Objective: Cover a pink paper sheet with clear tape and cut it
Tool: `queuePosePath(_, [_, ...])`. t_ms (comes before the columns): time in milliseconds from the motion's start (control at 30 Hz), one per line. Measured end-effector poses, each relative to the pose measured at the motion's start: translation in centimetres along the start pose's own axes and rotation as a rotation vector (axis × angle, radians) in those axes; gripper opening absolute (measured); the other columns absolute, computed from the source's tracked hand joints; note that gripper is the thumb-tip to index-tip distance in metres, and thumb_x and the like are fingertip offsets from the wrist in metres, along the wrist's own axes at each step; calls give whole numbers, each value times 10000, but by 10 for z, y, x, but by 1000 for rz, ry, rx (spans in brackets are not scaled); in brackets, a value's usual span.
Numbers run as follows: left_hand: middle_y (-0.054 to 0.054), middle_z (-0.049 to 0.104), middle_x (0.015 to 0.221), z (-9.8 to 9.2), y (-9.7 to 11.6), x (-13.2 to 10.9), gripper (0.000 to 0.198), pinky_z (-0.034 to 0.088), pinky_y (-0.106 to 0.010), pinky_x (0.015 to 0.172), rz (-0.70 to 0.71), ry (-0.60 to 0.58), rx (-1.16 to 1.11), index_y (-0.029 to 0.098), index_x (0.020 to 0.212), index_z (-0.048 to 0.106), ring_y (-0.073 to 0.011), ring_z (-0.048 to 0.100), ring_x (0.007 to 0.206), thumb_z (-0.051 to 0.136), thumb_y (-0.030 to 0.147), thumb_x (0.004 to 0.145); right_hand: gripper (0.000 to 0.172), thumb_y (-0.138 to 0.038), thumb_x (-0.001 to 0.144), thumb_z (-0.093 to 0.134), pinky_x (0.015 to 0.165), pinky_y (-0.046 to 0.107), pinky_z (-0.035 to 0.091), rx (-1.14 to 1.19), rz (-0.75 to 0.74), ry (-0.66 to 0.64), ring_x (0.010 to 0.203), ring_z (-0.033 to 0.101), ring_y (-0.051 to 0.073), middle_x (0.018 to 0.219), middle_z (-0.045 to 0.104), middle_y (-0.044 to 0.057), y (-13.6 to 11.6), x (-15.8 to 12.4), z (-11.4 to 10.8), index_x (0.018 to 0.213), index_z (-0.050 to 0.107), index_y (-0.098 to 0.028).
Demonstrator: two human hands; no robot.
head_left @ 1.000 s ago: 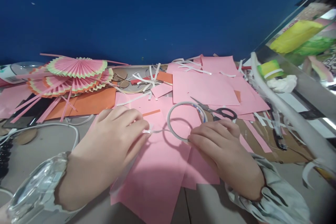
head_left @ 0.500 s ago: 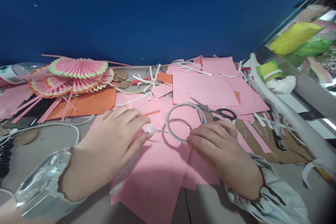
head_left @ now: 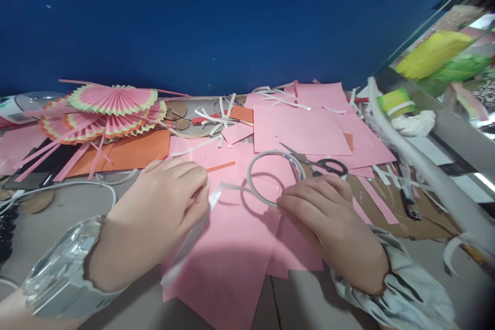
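Observation:
My right hand point(head_left: 328, 224) pinches the near rim of a thin roll of clear tape point(head_left: 270, 154) that stands tilted on pink paper sheets point(head_left: 232, 252). My left hand point(head_left: 154, 216) is closed on the free end of the tape strip point(head_left: 228, 185), which stretches from the roll toward it. A long clear strip point(head_left: 185, 250) runs from under that hand down to the paper's near edge. Black-handled scissors point(head_left: 323, 164) lie just behind the roll.
Folded pink paper fans point(head_left: 104, 111) and an orange sheet point(head_left: 127, 152) lie at the back left. White paper slivers point(head_left: 216, 118) and more pink sheets point(head_left: 305, 129) cover the back. A white cable point(head_left: 77, 185) curves at left. A glass shelf edge point(head_left: 421, 165) slants along the right.
My left hand has drawn back to the left, pulling a longer length of tape off the roll. My right hand and the roll have stayed almost in place.

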State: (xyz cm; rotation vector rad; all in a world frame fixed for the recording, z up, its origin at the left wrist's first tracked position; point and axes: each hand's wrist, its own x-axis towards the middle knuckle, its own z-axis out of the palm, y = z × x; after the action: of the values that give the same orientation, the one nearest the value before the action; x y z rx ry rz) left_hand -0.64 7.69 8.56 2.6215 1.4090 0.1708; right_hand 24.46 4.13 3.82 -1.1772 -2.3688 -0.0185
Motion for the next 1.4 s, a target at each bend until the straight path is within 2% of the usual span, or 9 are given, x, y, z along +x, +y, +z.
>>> queuePosePath(200, [-144, 638, 990, 41, 33, -33, 371, 403, -458, 713, 45, -136, 184, 140, 990, 611, -320, 574, 862, 487, 444, 817, 73, -168, 882, 487, 812, 349, 308, -48, 123, 73, 812, 545, 170, 797, 650, 10, 1, 2, -3, 837, 532, -204])
queuePosePath(300, [-226, 404, 1384, 79, 61, -56, 751, 283, -538, 966, 55, -51, 281, 68, 1256, 504, -405, 297, 1291, 517, 605, 731, 83, -146, 880, 477, 827, 353, 314, -47, 115, 77, 812, 547, 167, 794, 650, 8, 1, 3, -2, 849, 526, -204])
queuePosePath(433, [-181, 264, 1466, 106, 74, -59, 850, 168, -590, 1031, 71, -76, 260, 90, 1360, 390, -377, 129, 1367, 467, 666, 740, 77, -144, 876, 484, 822, 358, 324, -42, 106, 67, 819, 550, 172, 800, 652, 12, -1, 3, -1, 852, 531, -201])
queuePosePath(600, [-57, 310, 1473, 84, 47, -28, 826, 183, -539, 1079, 317, -249, -99, 202, 1412, 273, -318, 157, 1373, 428, 691, 764, 93, -139, 880, 481, 831, 363, 320, -57, 76, 47, 836, 543, 177, 815, 652, 17, -2, 2, -1, 862, 550, -200])
queuePosePath(733, [-44, 545, 1288, 46, 24, -10, 382, 250, -388, 1082, 563, -205, -374, 220, 1176, 551, -220, 399, 1246, 492, 431, 864, 137, -133, 891, 451, 822, 358, 317, -36, 92, 24, 858, 539, 177, 842, 655, 17, -1, -1, -2, 876, 566, -205])
queuePosePath(833, [-23, 649, 891, 24, 10, -4, 185, 424, -299, 869, 307, 110, -500, 215, 855, 605, -152, 566, 886, 424, 185, 882, 145, -145, 896, 447, 822, 359, 300, -6, 92, 10, 856, 542, 171, 856, 656, 7, -1, -1, -2, 873, 572, -212])
queuePosePath(933, [-26, 628, 924, 17, -5, 2, 193, 428, -284, 823, -98, 373, -458, 205, 900, 586, -158, 558, 901, 396, 233, 918, 141, -135, 888, 461, 834, 356, 290, 19, 73, 8, 839, 541, 157, 839, 654, -5, -2, 0, -1, 853, 573, -214])
queuePosePath(1133, [5, 668, 880, 28, -14, 12, 295, 450, -256, 719, -179, 43, -609, 218, 851, 641, -159, 595, 811, 419, 404, 910, 196, -136, 904, 409, 813, 334, 314, 30, 35, 11, 802, 539, 140, 804, 654, -4, -4, 2, 2, 832, 575, -210])
queuePosePath(1400, [19, 590, 710, 35, -7, 10, 250, 423, -257, 623, -188, 49, -632, 207, 710, 556, -134, 525, 658, 434, 332, 888, 201, -155, 911, 407, 818, 332, 316, 35, 30, -8, 795, 531, 141, 786, 651, -3, -5, 2, 4, 817, 576, -211])
